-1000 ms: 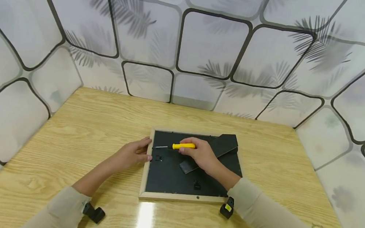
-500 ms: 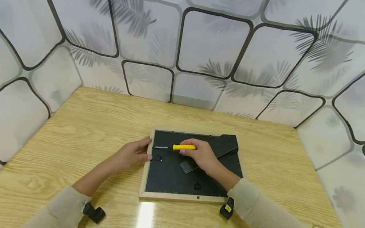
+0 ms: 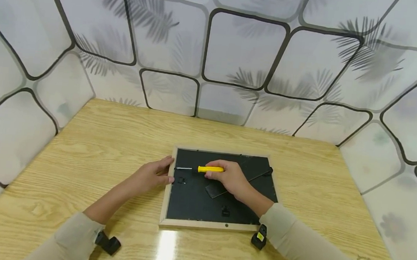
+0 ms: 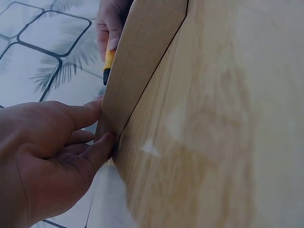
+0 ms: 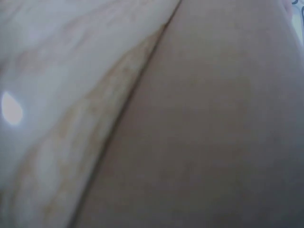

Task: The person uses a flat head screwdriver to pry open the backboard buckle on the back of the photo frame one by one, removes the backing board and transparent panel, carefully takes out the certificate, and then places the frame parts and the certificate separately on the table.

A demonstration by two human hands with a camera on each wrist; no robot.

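Your right hand (image 3: 231, 178) grips the yellow screwdriver (image 3: 204, 169) over the picture frame (image 3: 199, 224), lying face down on the worktop (image 3: 117, 138); your left hand (image 3: 151, 174) presses straight fingers against its left edge.

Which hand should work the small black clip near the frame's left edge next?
Right, probably. The right hand grips the yellow-handled screwdriver, its tip pointing left just above that small black clip. The left hand rests against the light wooden picture frame, steadying its left edge.

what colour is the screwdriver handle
Yellow; the screwdriver handle shows best in the head view, held by the right hand.
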